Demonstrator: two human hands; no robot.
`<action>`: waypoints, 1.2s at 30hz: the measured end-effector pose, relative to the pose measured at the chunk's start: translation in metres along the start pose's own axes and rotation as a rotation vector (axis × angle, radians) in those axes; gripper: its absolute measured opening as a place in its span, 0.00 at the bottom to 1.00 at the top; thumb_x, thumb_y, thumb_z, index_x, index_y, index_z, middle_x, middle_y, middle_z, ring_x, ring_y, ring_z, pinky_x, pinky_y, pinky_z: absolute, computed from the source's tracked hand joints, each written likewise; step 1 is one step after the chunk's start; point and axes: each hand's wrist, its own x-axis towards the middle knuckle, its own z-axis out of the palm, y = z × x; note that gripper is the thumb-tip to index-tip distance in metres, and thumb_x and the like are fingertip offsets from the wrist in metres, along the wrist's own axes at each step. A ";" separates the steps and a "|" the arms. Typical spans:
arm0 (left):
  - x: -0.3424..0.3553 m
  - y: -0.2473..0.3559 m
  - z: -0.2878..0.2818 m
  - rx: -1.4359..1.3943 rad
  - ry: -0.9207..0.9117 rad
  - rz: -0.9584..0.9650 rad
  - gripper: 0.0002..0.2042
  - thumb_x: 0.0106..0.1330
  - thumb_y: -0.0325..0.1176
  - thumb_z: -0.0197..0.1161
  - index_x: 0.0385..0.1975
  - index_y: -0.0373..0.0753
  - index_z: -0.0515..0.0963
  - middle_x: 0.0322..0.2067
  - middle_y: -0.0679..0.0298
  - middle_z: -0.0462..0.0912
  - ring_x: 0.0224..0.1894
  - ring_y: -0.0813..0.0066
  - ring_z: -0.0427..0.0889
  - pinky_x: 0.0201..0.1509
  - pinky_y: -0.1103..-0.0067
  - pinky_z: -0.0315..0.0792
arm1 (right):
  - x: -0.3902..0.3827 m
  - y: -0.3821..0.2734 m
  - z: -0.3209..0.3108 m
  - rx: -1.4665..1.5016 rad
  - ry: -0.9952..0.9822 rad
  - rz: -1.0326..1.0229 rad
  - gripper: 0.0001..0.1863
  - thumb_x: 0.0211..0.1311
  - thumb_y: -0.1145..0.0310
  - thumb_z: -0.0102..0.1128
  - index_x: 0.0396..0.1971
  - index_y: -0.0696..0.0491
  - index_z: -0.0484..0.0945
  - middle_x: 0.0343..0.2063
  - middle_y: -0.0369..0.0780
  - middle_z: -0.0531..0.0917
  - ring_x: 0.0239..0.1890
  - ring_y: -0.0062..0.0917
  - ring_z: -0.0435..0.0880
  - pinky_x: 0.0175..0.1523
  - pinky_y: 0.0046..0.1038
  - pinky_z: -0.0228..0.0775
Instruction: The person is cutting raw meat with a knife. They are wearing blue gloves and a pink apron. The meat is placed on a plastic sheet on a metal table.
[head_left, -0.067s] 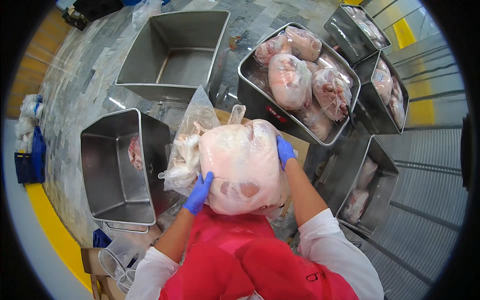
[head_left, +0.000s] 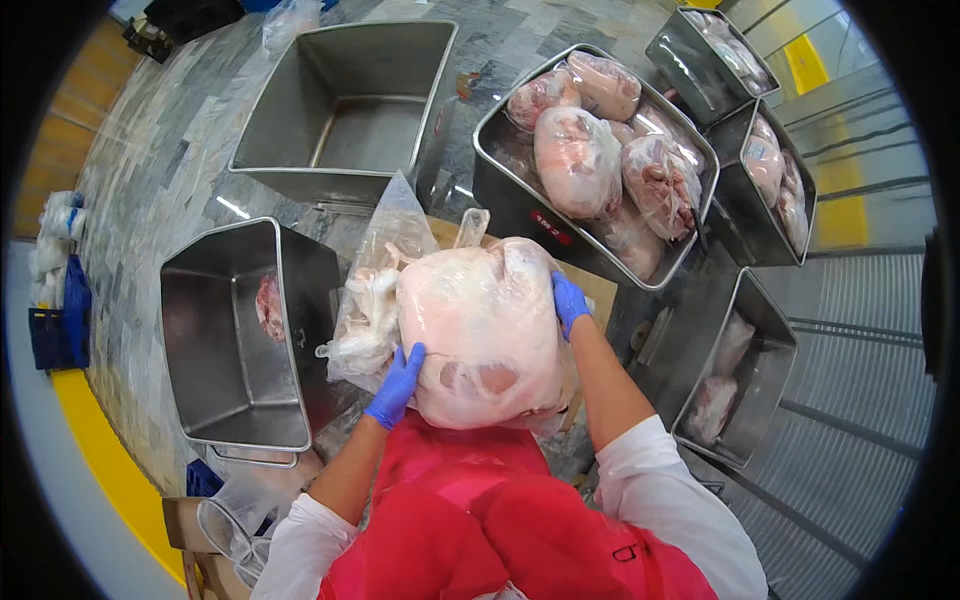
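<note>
Blue-gloved left hand (head_left: 398, 387), right hand (head_left: 570, 303) clasp wrapped meat (head_left: 480, 325) between them, near right corner of tabletop (head_left: 600, 292); grip unchanged since moment ago.

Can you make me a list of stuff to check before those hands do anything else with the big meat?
1. Left hand on the big meat: ok, gloved and touching its left side.
2. Right hand on it too: ok, gloved and touching its right side.
3. Big meat apart from the plastic bag: not ok, the bag looks right up against its left side.
4. Room in the bin at far right of the cardboard-coloured board: cannot tell, since much of that board and the bin's near side are hidden.
5. Plastic whole underneath the big meat: cannot tell, the underside is hidden.
</note>
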 end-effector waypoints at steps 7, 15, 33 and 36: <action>0.015 -0.034 -0.016 -0.346 -0.107 -0.076 0.35 0.80 0.58 0.47 0.78 0.41 0.55 0.73 0.59 0.65 0.72 0.62 0.68 0.75 0.66 0.65 | -0.009 -0.010 0.004 0.166 -0.306 -0.011 0.36 0.75 0.38 0.42 0.66 0.52 0.75 0.58 0.44 0.84 0.56 0.33 0.83 0.65 0.34 0.73; 0.030 -0.006 -0.028 -0.640 -0.279 -0.197 0.39 0.76 0.65 0.48 0.77 0.45 0.59 0.72 0.58 0.69 0.70 0.59 0.72 0.73 0.61 0.68 | -0.063 -0.029 0.008 0.358 -0.298 -0.139 0.26 0.75 0.47 0.49 0.56 0.53 0.82 0.49 0.42 0.87 0.49 0.33 0.86 0.61 0.36 0.77; -0.039 0.117 -0.134 0.521 -0.085 0.381 0.45 0.65 0.57 0.69 0.73 0.29 0.62 0.69 0.46 0.69 0.69 0.56 0.72 0.72 0.66 0.68 | -0.235 -0.049 0.170 0.806 -0.533 0.023 0.18 0.77 0.54 0.50 0.23 0.42 0.68 0.14 0.31 0.68 0.15 0.24 0.67 0.20 0.28 0.62; -0.057 0.065 -0.105 0.995 0.339 0.685 0.56 0.50 0.63 0.77 0.73 0.31 0.62 0.69 0.39 0.66 0.72 0.41 0.65 0.74 0.60 0.63 | -0.248 -0.052 0.176 0.770 -0.473 0.042 0.18 0.77 0.54 0.50 0.23 0.42 0.68 0.15 0.31 0.67 0.16 0.24 0.67 0.21 0.29 0.62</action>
